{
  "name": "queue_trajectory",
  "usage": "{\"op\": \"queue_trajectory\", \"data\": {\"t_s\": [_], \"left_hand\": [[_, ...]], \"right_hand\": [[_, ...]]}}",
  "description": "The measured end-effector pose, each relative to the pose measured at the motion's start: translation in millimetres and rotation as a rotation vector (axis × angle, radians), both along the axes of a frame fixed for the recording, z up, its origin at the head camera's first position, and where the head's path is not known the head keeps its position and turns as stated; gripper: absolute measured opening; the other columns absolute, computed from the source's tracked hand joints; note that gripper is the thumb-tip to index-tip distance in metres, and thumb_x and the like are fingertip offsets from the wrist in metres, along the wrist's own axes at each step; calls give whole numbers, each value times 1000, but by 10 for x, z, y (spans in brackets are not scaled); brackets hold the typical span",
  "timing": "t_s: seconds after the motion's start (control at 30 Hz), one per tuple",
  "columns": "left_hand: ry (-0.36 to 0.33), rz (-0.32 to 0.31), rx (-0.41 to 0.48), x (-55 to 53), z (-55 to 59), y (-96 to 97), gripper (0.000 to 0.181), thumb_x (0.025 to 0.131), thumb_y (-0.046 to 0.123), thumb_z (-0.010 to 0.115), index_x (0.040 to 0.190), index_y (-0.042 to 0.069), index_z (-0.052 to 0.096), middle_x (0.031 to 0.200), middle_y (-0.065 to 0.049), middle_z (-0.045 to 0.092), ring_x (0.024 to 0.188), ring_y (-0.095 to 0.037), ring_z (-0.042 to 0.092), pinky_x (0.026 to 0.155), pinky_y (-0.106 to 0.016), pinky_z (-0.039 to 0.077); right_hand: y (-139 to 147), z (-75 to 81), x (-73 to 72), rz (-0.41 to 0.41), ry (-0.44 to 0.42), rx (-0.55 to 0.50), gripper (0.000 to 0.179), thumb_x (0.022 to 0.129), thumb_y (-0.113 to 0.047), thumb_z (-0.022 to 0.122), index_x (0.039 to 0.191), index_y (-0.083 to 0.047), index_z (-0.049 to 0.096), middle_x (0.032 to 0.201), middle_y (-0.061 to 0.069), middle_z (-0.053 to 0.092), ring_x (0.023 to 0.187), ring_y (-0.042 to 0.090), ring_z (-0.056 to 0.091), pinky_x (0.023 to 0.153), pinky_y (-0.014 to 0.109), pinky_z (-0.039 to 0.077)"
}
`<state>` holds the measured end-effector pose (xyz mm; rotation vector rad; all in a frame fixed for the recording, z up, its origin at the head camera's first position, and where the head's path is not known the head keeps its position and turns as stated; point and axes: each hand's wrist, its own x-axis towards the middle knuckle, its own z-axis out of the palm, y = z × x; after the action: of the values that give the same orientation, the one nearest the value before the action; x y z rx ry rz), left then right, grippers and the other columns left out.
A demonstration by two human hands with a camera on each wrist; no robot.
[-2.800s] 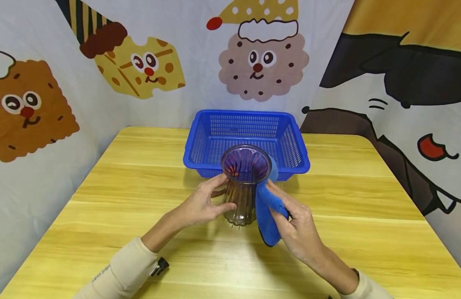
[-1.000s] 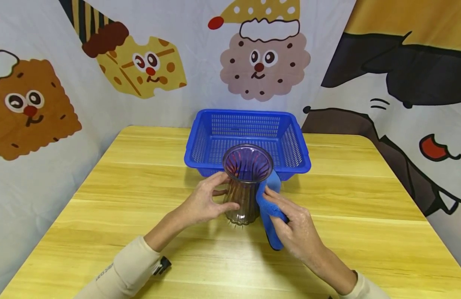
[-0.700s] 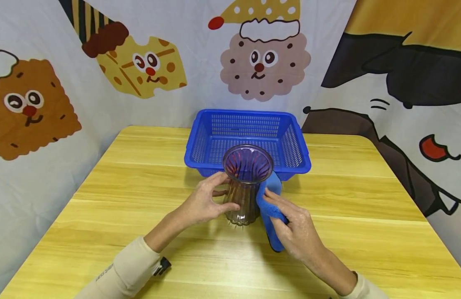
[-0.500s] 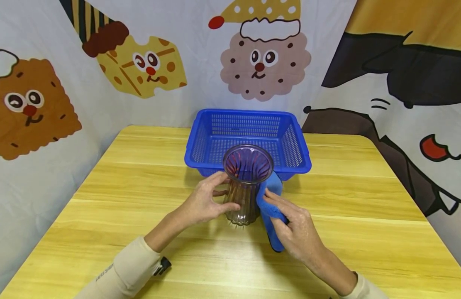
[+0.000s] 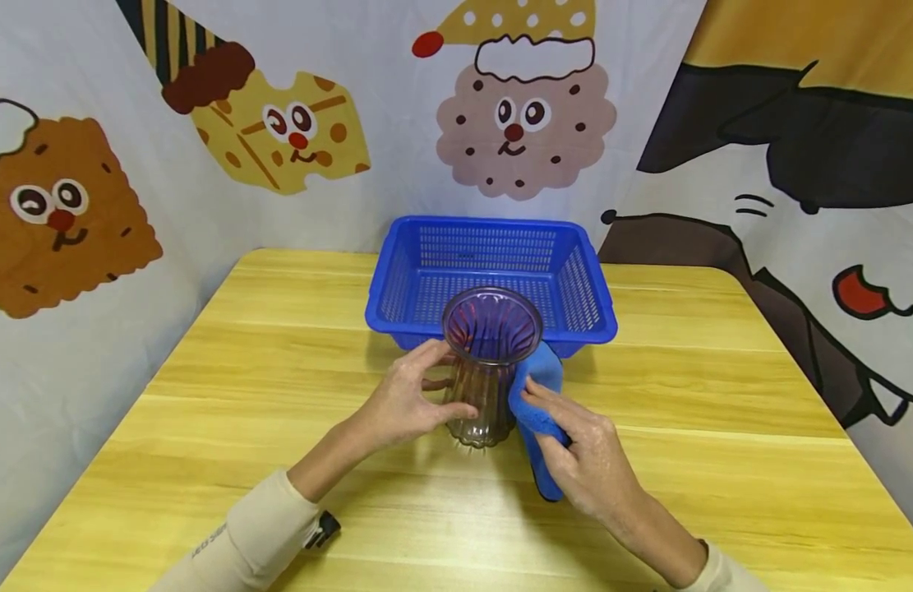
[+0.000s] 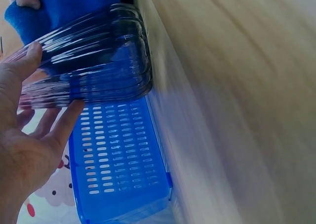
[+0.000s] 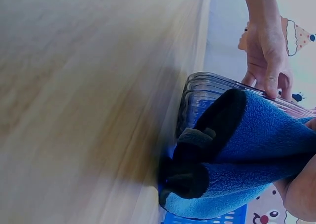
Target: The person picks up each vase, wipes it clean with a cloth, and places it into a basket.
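A ribbed, see-through glass vase [image 5: 480, 403] with a flared purple-tinted rim stands upright on the table, in front of the basket. My left hand [image 5: 406, 399] holds its left side, thumb on the near face and fingers around the back; the left wrist view shows the same grip on the vase [image 6: 98, 61]. On the other side, my right hand [image 5: 591, 448] pinches a folded blue cloth [image 5: 539, 411] and presses it to the vase's right side. Dark-edged folds of the cloth [image 7: 247, 135] hang down near the tabletop in the right wrist view.
A blue perforated plastic basket [image 5: 397, 271] sits behind the vase at the back of the wooden table [image 5: 242, 370]. Beyond the table's far edge hangs a white backdrop [image 5: 397, 99] printed with cartoon figures.
Since the oldest frame, my right hand has shifted slightly down and right along the vase with the cloth, whose folds hang differently. My left hand keeps its hold; the vase has barely moved.
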<state>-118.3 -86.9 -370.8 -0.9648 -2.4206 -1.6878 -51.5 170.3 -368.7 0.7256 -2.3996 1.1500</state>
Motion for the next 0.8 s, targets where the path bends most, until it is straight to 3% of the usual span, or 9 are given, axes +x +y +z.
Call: {"op": "queue_trajectory", "data": {"t_s": [0.37,0.6,0.8], "left_hand": [[-17,30,-6,12,14,10,84,68,8,96,141,9,54,123,-5,60,113,-22,61,84,-26,60],[-13,45,-19,10,19,15,86,67,10,97,140,11,53,122,-5,60,113,-22,60,83,-25,60],[-5,61,-37,16,15,17,87,66,13,98,140,10,53,119,-4,60,111,-20,61,83,-24,60]], "right_hand": [[0,-19,-11,2,16,28,38,88,8,62,124,0,72,134,8,64,121,29,61,105,24,46],[-1,-12,0,0,38,43,44,81,12,61,122,-1,73,135,6,64,120,28,62,105,26,46],[11,-31,6,-10,15,66,45,79,11,61,121,-1,73,133,7,65,119,28,63,98,44,54]]}}
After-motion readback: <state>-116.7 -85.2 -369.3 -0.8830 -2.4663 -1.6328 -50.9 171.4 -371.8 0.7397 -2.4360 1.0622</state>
